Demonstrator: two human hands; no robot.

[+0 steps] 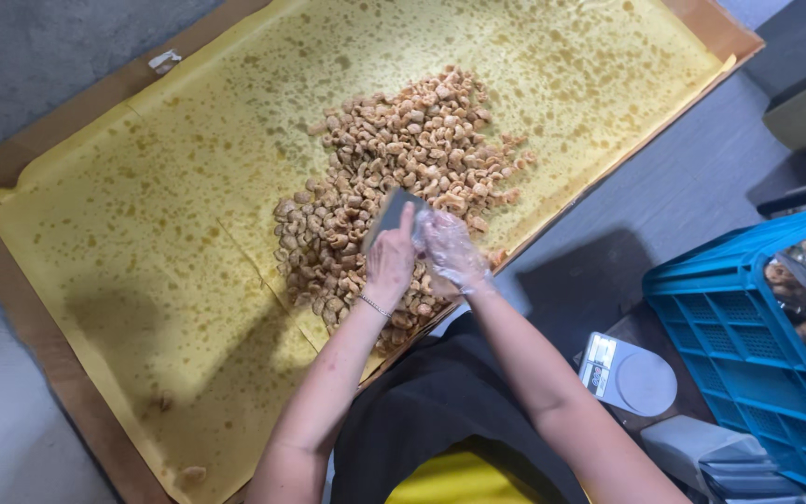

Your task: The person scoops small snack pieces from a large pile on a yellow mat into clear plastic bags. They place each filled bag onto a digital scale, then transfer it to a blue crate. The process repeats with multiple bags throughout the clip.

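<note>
One blue crate (739,345) at the right holds bagged snacks, a white kitchen scale (629,375) beside it. Fried pieces (394,177) lie heaped on yellow paper (142,252). Left hand (390,261) grips a grey scraper (390,217) over the heap; gloved right hand (451,250) curls closed beside it.

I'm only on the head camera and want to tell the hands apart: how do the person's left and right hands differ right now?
The left hand is bare, with a thin bracelet at the wrist; the right hand wears a clear plastic glove. The left hand grips a flat grey scraper, its index finger along the blade; the right hand rests on the fried snack pieces beside it. Both work at the near edge of the pile on the oil-spotted yellow paper.
</note>
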